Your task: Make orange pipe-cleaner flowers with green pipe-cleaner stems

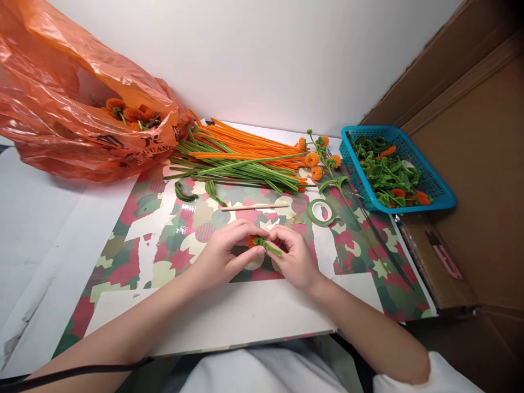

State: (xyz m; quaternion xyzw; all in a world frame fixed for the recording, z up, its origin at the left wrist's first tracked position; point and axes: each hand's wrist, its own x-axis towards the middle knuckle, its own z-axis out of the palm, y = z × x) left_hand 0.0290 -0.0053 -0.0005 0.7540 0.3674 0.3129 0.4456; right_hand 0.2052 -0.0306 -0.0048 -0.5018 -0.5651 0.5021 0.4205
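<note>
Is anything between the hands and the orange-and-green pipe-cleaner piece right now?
Nothing visible. The left hand and right hand both already pinch the pipe-cleaner piece directly with their fingers, above the patterned mat. The wooden stick and green tape roll lie farther back, apart from the hands.

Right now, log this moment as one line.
left hand: pinching orange-green pipe-cleaner piece | right hand: pinching same piece | nearby: tape roll, wooden stick

The pipe cleaners point(245, 155) look fuzzy and matt, like the small orange and green piece point(262, 243) pinched between both hands. The orange bag point(61, 103) is thin, glossy, crinkled plastic; the blue basket point(429, 183) is perforated plastic. The stick point(254, 206) looks like bare wood, the patterned board point(164, 240) shiny in places, the box wall point(475, 136) matt cardboard.
</note>
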